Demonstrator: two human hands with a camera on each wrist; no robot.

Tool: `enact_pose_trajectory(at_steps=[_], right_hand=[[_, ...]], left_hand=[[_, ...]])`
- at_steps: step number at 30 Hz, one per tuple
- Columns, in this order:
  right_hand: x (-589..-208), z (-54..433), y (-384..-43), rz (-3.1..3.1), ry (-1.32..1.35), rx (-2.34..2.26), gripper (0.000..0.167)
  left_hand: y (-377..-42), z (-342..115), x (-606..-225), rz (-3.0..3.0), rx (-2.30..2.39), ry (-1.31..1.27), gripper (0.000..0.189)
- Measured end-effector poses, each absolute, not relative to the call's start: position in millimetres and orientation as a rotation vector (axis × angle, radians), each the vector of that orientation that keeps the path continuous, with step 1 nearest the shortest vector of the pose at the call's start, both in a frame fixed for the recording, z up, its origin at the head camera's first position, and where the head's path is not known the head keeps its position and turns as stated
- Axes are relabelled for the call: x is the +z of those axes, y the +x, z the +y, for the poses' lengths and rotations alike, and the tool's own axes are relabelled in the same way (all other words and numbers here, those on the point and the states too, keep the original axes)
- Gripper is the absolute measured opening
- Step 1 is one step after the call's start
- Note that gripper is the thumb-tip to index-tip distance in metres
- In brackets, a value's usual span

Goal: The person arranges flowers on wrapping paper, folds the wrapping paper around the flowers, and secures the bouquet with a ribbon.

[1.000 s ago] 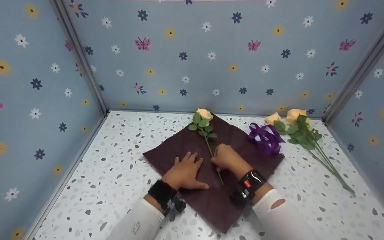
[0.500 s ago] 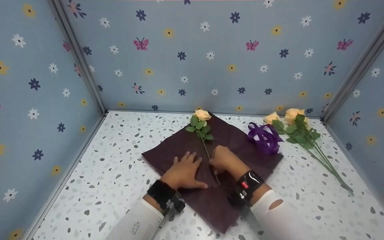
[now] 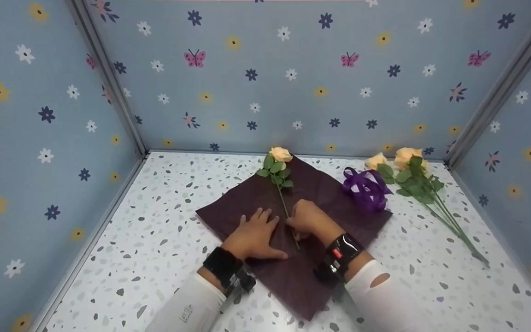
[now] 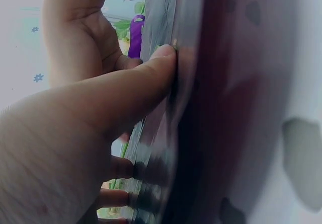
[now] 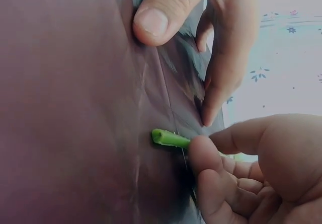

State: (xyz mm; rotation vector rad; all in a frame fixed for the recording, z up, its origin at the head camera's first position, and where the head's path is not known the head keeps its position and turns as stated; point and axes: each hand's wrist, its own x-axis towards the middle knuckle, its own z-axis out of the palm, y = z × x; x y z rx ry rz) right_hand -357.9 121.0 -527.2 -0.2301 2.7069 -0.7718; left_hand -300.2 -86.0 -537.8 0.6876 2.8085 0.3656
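A single cream rose (image 3: 280,155) lies on a dark maroon sheet of wrapping paper (image 3: 311,184), its bloom at the paper's far corner. Around its lower stem curl the fingers of my right hand (image 3: 310,218); the green cut end (image 5: 168,138) pokes out past them in the right wrist view. My left hand (image 3: 254,237) rests flat on the paper, left of the stem, with fingers spread. The thumb (image 4: 146,78) presses the sheet in the left wrist view.
A loose coil of purple ribbon (image 3: 367,189) lies on the paper's right corner. Beyond it, more cream roses (image 3: 408,159) with long stems lie on the speckled tabletop (image 3: 155,221). Flower-patterned panels (image 3: 256,83) enclose the back and sides.
My right hand has shifted slightly left with the rose stem, and the stem's lower end has moved left and a little away from me. The left hand stays in place.
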Motion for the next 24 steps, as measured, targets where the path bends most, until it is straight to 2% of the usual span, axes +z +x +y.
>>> enact_pose_trajectory(at_steps=[10,18,24], right_hand=[[-519,135,-350,2.646,-0.217,-0.872,0.036],[-501,204,-346,2.737,-0.186,-1.115,0.027],[-478,260,-343,2.795,-0.115,-1.189,0.028]], left_hand=[[-303,-86,-539,2.804,0.367,0.679,0.121],[-302,-85,-539,2.792,0.414,0.663,0.121],[-303,-86,-541,2.800,0.420,0.647,0.120]])
